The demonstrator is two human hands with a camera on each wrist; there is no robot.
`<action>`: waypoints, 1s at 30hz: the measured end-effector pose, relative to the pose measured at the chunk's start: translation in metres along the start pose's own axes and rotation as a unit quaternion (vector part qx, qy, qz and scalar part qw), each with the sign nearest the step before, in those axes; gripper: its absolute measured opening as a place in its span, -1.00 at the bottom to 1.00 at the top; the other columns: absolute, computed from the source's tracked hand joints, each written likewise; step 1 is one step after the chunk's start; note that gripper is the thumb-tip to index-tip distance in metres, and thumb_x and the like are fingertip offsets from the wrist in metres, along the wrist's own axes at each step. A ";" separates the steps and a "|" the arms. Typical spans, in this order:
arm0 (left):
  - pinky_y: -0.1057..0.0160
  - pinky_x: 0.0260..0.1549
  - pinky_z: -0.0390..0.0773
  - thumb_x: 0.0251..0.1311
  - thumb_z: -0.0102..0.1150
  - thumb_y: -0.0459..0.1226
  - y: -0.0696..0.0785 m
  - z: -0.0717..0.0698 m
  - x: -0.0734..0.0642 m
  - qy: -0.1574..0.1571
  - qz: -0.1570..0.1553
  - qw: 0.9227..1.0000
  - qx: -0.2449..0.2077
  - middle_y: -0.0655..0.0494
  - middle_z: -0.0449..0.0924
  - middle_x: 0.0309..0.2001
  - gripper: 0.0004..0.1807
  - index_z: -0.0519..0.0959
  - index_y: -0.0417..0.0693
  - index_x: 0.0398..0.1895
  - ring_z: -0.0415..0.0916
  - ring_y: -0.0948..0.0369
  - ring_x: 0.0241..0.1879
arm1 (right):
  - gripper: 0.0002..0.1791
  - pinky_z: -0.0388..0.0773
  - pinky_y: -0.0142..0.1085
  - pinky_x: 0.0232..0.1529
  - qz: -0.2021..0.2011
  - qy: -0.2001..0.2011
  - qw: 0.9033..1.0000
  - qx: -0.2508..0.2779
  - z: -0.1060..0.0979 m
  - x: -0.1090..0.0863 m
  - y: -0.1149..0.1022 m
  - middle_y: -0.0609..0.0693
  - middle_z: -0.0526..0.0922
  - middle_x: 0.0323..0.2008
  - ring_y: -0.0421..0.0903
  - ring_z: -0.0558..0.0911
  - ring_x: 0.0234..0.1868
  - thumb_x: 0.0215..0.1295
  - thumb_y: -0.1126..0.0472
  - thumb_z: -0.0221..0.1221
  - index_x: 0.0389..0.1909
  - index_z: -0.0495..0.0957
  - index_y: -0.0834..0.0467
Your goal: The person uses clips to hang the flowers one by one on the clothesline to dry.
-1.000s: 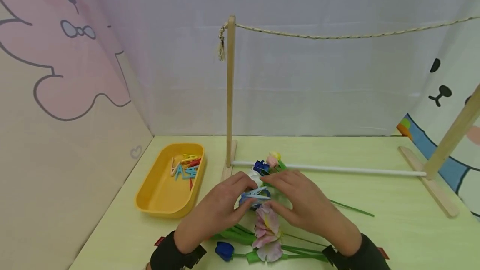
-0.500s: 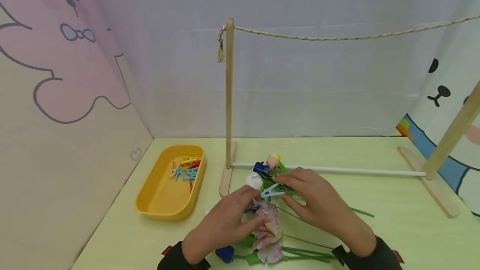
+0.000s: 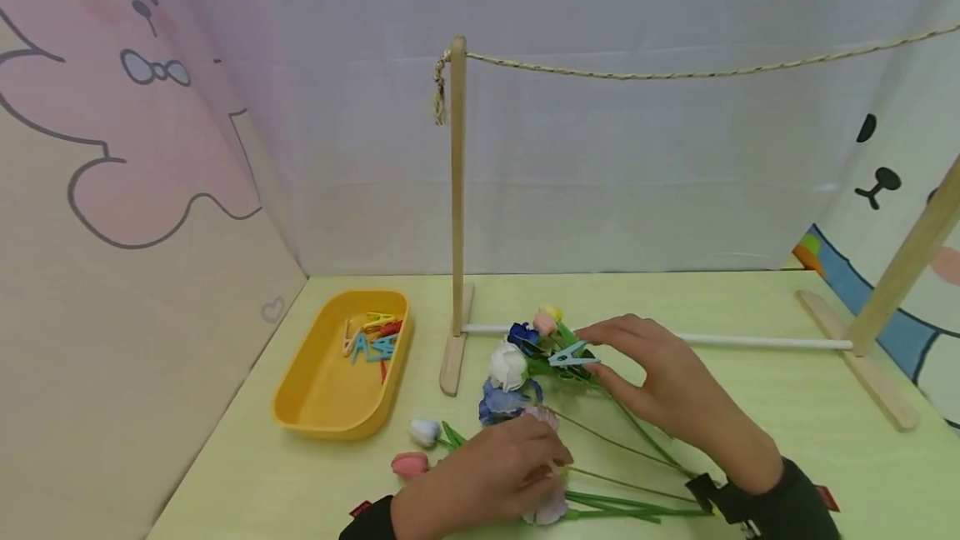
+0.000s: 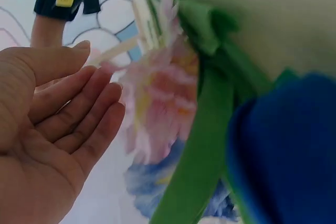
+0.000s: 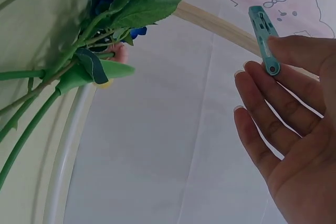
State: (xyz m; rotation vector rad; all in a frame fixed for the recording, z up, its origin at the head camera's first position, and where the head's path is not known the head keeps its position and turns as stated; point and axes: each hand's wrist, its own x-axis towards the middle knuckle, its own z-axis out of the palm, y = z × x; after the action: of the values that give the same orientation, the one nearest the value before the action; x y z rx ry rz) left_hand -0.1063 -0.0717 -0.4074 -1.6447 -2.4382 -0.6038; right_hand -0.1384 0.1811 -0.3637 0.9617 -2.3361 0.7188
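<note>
In the head view my right hand [image 3: 667, 382] pinches a light blue clothespin [image 3: 573, 354] by its handle end, above the green leaves of the flowers. The right wrist view shows the clothespin [image 5: 264, 40] between thumb and fingertips. Over a pink artificial flower [image 3: 551, 508] is my left hand [image 3: 498, 469], partly covering it. In the left wrist view, the fingers are loosely bent beside the pink petals [image 4: 168, 103], with a gap between thumb and fingertips. A blue tulip [image 4: 294, 150] looms close there. A white flower [image 3: 508, 365] and a blue flower [image 3: 498, 404] lie farther back.
A yellow tray [image 3: 322, 394] holding several coloured clothespins [image 3: 382, 346] stands at the left. Behind the flowers is a wooden post [image 3: 457, 190] with a rope [image 3: 637, 75] strung to the right and a white rod [image 3: 765, 342] along its base. A pink tulip [image 3: 409, 465] lies near the left wrist.
The right hand has moved right and slightly back, carrying the clothespin from between both hands. The left hand has left the clothespin and come down toward the pink flower.
</note>
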 end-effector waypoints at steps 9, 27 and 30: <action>0.48 -0.07 0.50 0.31 0.18 -0.17 -0.002 0.025 -0.001 -0.068 0.016 0.997 0.031 0.34 0.61 -0.17 -0.81 0.64 0.05 -0.07 0.40 0.42 -0.15 | -0.51 0.63 -0.10 -0.24 0.000 0.020 1.000 -0.006 -0.015 0.000 0.014 -0.06 0.66 -0.07 -0.12 0.60 -0.06 -0.01 0.31 0.41 0.03 0.64 0.08; 0.45 -0.30 0.42 0.18 0.28 0.04 0.006 0.032 0.001 -0.105 0.031 0.982 0.155 0.33 0.36 -0.30 -0.82 0.61 0.21 -0.39 0.25 0.36 -0.27 | -0.48 0.60 -0.16 -0.35 -0.003 0.033 0.999 -0.009 -0.015 -0.010 0.020 -0.08 0.69 -0.09 -0.15 0.61 -0.08 -0.05 0.32 0.43 0.04 0.64 0.07; 0.46 -0.32 0.42 0.18 0.30 0.00 0.007 0.033 0.001 -0.099 0.037 0.981 0.160 0.32 0.35 -0.30 -0.85 0.60 0.20 -0.38 0.24 0.36 -0.29 | -0.49 0.61 -0.14 -0.33 0.000 0.034 0.999 -0.010 -0.014 -0.011 0.019 -0.08 0.69 -0.10 -0.15 0.61 -0.09 -0.05 0.31 0.43 0.03 0.65 0.08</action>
State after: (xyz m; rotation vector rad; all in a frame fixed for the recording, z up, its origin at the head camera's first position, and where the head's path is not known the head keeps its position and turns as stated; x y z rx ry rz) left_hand -0.0969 -0.0554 -0.4350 -1.7164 -2.4312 -0.0305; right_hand -0.1428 0.2069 -0.3653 0.9144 -2.2806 0.7146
